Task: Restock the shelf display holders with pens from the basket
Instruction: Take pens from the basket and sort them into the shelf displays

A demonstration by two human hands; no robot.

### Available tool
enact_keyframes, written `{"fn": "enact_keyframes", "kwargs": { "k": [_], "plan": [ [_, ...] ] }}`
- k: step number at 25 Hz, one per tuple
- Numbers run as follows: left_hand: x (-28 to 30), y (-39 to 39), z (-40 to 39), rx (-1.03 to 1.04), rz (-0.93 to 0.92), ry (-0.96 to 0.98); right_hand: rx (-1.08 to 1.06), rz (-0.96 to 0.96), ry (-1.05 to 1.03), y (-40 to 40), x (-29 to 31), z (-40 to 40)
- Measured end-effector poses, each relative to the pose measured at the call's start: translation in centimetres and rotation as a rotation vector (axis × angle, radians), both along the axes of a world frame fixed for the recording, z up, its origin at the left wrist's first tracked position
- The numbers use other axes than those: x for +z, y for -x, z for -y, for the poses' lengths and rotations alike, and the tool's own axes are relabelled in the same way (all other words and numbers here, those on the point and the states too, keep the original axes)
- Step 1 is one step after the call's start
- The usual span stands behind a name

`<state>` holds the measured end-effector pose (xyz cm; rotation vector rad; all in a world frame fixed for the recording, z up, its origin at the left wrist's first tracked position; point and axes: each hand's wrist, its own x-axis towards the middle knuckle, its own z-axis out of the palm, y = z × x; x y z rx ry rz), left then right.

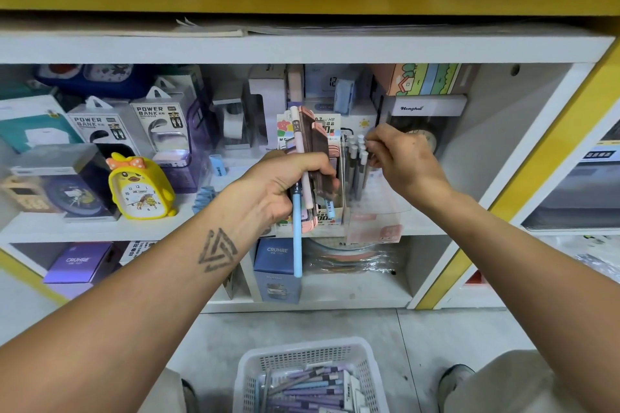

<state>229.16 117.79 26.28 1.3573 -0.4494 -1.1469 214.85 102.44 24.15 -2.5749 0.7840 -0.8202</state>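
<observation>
A bundle of pens (303, 157), slim plastic barrels in pale blue, pink and brownish tones, stands nearly upright in the left hand (285, 183), whose fingers and thumb are curled tight round the middle of it. One long pale blue pen (297, 235) hangs out below the fist.

Just beside the bundle, near the front edge of the middle shelf (214, 228), stands a clear plastic display holder (372, 211) with grey pens (357, 161) upright in it, their white rounded caps upward. The right hand (402, 161) reaches to those caps, its thumb and forefinger pinched narrow on the top of one; the pinch is small and partly hidden by the fingers. A printed cardboard pen box (330, 214) sits between the holder and the left hand.

On the grey floor below, the white latticed plastic basket (308, 375) holds a loose heap of lilac and blue pens (312, 392).

Farther along the shelf toward its left end stand a glossy yellow duck-shaped alarm clock (141, 188) and clear-fronted power bank boxes (161, 131).
</observation>
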Motion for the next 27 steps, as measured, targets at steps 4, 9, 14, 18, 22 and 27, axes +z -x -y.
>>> {"fn": "enact_keyframes", "kwargs": {
  "k": [4,9,14,18,22,27],
  "plan": [
    [-0.2,-0.1,0.1,0.004,-0.016,0.013,-0.058,-0.126,0.132,0.2,0.2,0.0],
    [-0.2,-0.6,0.0,0.003,-0.007,0.006,0.171,-0.177,-0.050,2.0,0.9,-2.4],
    [-0.4,-0.5,-0.3,-0.030,-0.023,-0.006,0.259,-0.582,0.017,3.1,-0.5,-3.2],
    [-0.6,-0.1,-0.5,-0.105,-0.004,-0.006,0.259,-0.514,0.020,2.5,-0.3,-3.6],
    [-0.4,0.2,-0.7,-0.139,-0.032,-0.034,0.203,-0.237,-0.141,2.1,1.7,-3.5],
    [-0.1,1.0,-0.9,-0.180,0.001,0.030,0.055,0.180,-0.802,-0.6,3.3,-5.4]
  ]
}}
